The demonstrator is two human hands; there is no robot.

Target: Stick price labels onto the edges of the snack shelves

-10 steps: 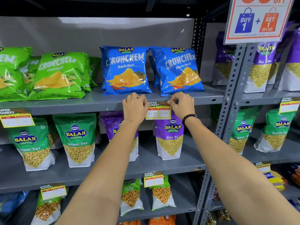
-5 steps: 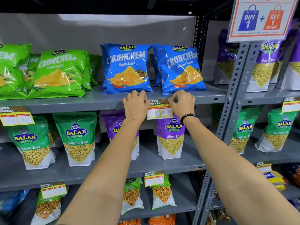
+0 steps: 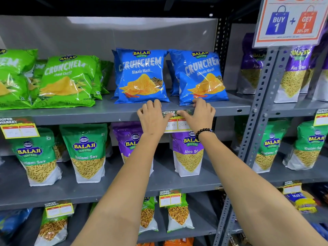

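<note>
A yellow-and-white price label [image 3: 177, 125] reading 40 Rs and 20 Rs hangs from the front edge of the grey shelf [image 3: 88, 118], below two blue Crunchem bags [image 3: 142, 75]. My left hand [image 3: 152, 118] and my right hand [image 3: 199, 116] hook their fingers over the shelf top on either side of it. Both thumbs press the label's green top strip against the edge, nearly touching each other. The left hand covers the label's left margin. A black bead bracelet sits on my right wrist.
Other labels hang at the left [image 3: 19, 129], on the shelf below [image 3: 170, 198] and on the neighbouring rack [image 3: 321, 118]. Green Crunchem bags [image 3: 67, 80] lie left. Purple Aloo Sev pouches [image 3: 188, 153] stand underneath. A perforated upright [image 3: 260, 107] carries a promo sign [image 3: 291, 22].
Both thumbs have slid inward along the label's top strip until they almost meet. The hands stay on the shelf edge, and the view has shifted slightly.
</note>
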